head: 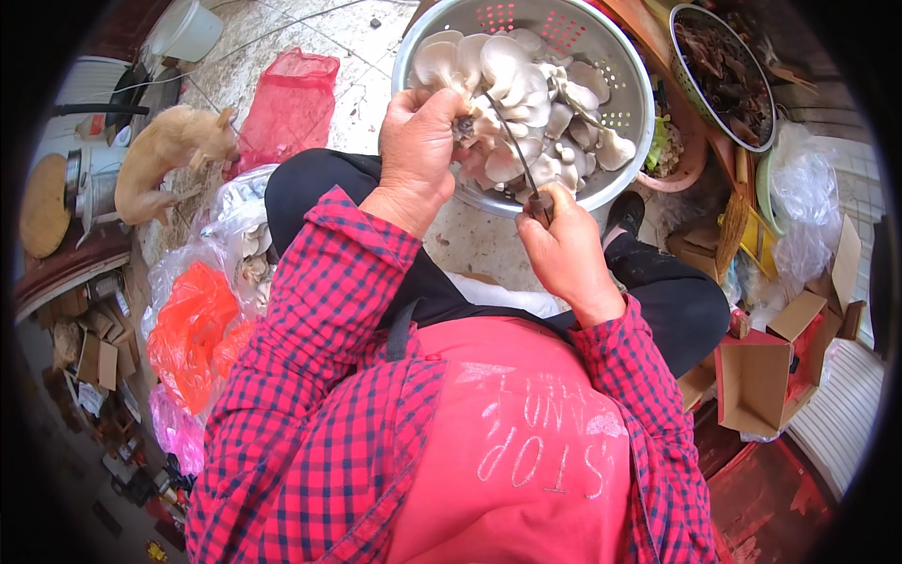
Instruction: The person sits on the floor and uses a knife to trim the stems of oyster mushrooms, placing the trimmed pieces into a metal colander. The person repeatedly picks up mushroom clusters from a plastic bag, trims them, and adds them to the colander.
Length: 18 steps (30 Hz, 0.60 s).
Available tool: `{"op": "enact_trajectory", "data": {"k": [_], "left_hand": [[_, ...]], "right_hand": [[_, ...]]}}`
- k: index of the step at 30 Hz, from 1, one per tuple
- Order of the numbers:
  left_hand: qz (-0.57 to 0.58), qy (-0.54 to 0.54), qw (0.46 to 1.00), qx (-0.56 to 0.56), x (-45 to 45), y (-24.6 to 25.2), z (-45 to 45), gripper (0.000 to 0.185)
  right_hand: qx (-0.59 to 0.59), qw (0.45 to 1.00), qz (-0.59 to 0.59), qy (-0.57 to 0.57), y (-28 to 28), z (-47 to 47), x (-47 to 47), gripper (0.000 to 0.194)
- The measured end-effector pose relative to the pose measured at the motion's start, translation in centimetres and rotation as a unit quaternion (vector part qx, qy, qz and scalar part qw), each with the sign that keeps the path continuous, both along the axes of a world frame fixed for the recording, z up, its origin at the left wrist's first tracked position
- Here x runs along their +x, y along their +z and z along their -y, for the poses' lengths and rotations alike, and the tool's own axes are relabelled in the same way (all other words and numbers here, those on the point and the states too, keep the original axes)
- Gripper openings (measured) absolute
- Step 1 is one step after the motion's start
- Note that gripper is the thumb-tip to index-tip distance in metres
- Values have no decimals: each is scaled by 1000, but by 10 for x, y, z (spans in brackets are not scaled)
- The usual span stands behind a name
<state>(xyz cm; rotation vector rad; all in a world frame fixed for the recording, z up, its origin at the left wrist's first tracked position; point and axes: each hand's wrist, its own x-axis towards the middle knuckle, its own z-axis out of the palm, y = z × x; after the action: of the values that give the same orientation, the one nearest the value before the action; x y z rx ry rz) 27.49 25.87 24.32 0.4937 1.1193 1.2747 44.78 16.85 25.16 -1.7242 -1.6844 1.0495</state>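
Oyster mushrooms (521, 77) lie heaped in a large metal colander (638, 134) in front of me. My left hand (426, 134) grips the base of a mushroom cluster (435, 62) at the colander's near left rim. In my right hand (564, 247) is the dark handle of a thin, curved knife (520, 148). Its blade points up and to the left across the mushrooms, with the tip near the cluster's base. Whether the blade touches that cluster, I cannot tell.
A light tan dog (165, 151) stands on the left, near a red mesh bag (292, 106). Plastic bags (194, 324) with more mushrooms lie beside my left knee. To the right are a pinkish basin (687, 173), a second colander (771, 120) with dark contents and an opened cardboard box (750, 388).
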Motion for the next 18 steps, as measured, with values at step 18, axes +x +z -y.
{"op": "enact_trajectory", "data": {"k": [18], "left_hand": [[-84, 62, 991, 80, 8, 4, -1, 27]], "right_hand": [[-123, 992, -33, 13, 6, 1, 15, 14]]}}
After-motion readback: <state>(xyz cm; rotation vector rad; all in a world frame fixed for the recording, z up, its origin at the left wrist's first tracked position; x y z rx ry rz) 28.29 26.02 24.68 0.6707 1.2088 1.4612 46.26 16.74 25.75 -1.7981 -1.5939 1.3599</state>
